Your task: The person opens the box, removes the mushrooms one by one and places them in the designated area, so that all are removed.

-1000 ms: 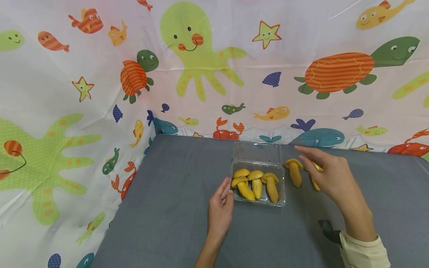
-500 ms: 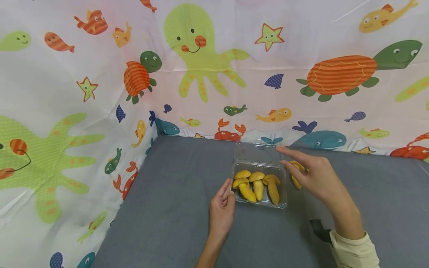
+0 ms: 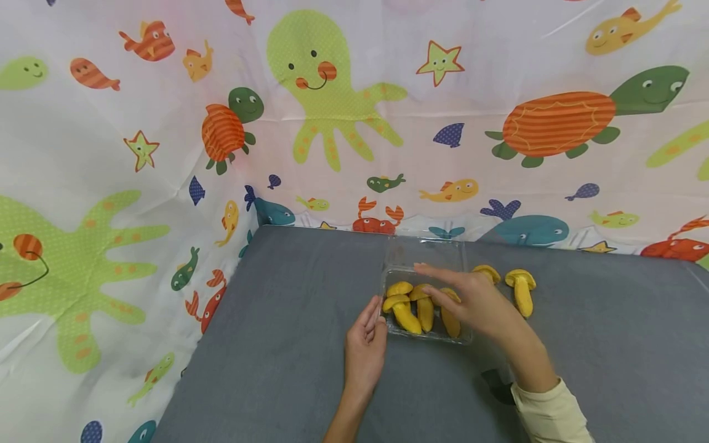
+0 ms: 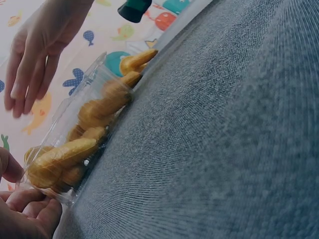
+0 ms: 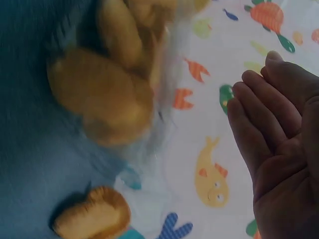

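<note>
1. Since the earlier frames, the right hand (image 3: 477, 301) has moved leftward in the head view, from beyond the container's right side to above its right half; the left hand (image 3: 364, 349) has stayed at the container's left edge
2. The right hand holds nothing: its fingers are extended, thumb and index finger apart at the tips, and the left wrist view, where it hangs at upper left, shows a gap between it and the container
3. The left hand pinches the container's left edge, thumb and fingers clamped on the plastic, seen at lower left in the left wrist view
4. The clear plastic container (image 3: 429, 338) sits just right of centre in the lower half of the head view, its transparent lid (image 3: 423, 251) folded back toward the top of the frame
5. Four yellow mushrooms (image 3: 407, 319) lie inside it, the rightmost two partly covered by the right hand
6. Two loose mushrooms (image 3: 522, 295) lie right of the container, the nearer one partly hidden by the right hand
7. All this rests on a grey counter (image 3: 288, 332); a white and pink sea-animal cloth (image 3: 382, 147) fills the upper and left frame, and a pale sleeve (image 3: 551, 412) shows at lower right
</note>
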`<state>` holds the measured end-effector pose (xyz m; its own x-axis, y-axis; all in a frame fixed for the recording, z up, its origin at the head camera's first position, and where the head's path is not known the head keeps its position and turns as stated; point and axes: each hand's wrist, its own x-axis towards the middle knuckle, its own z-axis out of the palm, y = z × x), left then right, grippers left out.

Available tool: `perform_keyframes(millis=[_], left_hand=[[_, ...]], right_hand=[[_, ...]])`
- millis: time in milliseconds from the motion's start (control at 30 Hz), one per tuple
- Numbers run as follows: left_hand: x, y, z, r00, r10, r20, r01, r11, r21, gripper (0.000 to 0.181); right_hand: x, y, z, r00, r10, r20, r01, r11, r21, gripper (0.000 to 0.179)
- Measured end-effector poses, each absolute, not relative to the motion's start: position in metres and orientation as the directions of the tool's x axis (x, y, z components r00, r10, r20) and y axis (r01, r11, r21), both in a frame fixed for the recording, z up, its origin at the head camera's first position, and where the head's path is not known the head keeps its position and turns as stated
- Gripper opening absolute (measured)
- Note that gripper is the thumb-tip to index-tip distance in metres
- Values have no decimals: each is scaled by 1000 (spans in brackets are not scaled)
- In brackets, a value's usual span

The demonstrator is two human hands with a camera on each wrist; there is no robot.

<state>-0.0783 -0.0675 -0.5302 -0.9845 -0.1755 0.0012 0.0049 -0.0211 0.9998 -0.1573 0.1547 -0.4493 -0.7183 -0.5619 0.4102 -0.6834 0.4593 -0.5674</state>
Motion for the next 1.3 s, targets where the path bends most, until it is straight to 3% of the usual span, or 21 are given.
perform_keyframes(millis=[233,600,1300], left_hand=[[-78,-68,-531,-984,-178,-20,-17,-20,1000,50],[-78,-69,-529,-983,-179,-33,-29,-22,999,50],[-79,-70,-530,-983,-179,-33,-30,-16,999,51]], right_hand=[[-155,134,-459,-763,-590,264,-602,499,-624,46],[-156,116,-478,-744,-640,189,-615,546,-569,43],[-157,108,-488,-736,-614,286,-665,578,-473,35]])
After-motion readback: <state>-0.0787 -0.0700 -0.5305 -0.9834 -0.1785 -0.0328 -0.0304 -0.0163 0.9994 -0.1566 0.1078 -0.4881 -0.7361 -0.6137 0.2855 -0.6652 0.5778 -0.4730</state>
